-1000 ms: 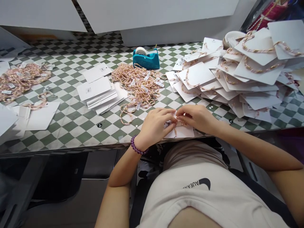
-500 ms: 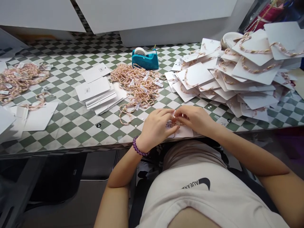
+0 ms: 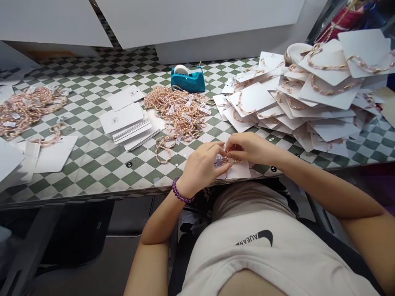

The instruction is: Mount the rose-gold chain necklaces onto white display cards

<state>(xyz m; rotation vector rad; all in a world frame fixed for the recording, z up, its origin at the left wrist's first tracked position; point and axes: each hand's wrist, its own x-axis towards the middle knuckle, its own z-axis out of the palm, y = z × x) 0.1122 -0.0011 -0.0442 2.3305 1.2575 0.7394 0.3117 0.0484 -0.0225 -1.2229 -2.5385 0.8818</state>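
Note:
At the table's front edge lies a white card (image 3: 243, 170) with a pink and gold beaded bracelet (image 3: 237, 161) and its small tag on top. My left hand (image 3: 205, 162), wearing purple beads at the wrist, curves over the card's left side, thumb and fingers closing on the bracelet. From the right, my right hand (image 3: 251, 149) pinches the bracelet near the card's upper part; its fingertips meet those of the left. Fingers partly cover the bracelet. Just beyond my left hand is a heap of similar bracelets (image 3: 175, 109), one loop hanging out toward me.
Left of the heap sits a stack of white cards (image 3: 123, 121). A teal tape dispenser (image 3: 188, 80) stands behind it. Carded bracelets (image 3: 308, 94) pile high at the right. Another bracelet heap (image 3: 27, 107) and a loose card (image 3: 57, 154) lie far left on the checkered tablecloth (image 3: 92, 172).
My right hand has shifted slightly up and left, its fingers now bent more tightly. My left hand stays nearly in place over the card; the view has moved a little.

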